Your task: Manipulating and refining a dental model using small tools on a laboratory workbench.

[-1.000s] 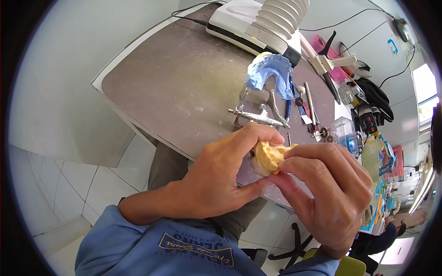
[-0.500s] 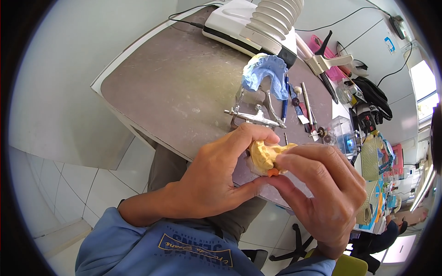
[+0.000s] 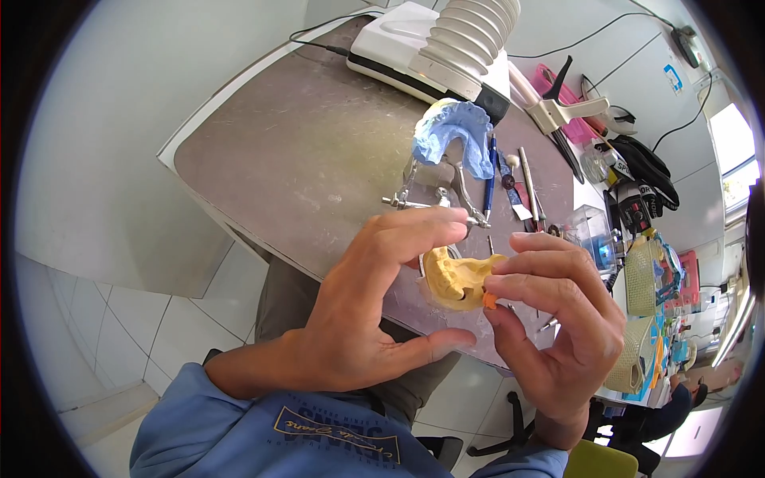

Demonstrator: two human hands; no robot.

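A yellow dental model (image 3: 446, 277) lies at the near edge of the bench, on the lower part of a metal articulator (image 3: 405, 202). A blue plaster cast (image 3: 434, 134) sits on the articulator's swung-back arm, farther away. My left hand (image 3: 347, 307) is open beside the model's left side, thumb stretched out below it and fingers above; whether a finger behind touches it is hidden. Between thumb and fingertips my right hand (image 3: 562, 319) pinches a small orange piece (image 3: 489, 301) at the model's right side. A dark gap shows in the model's tooth row.
At the back stands a white machine (image 3: 390, 48) with a ribbed hose (image 3: 470, 40). A blue pen (image 3: 490, 171) and several slim tools lie right of the cast. Farther right are a clear plastic box (image 3: 590, 237), woven baskets (image 3: 641, 279) and a pink container (image 3: 550, 78).
My left hand has let go of the model, its fingers spreading apart. My right hand has drawn the orange piece slightly right, away from the model's front. The model now sits lower and more exposed.
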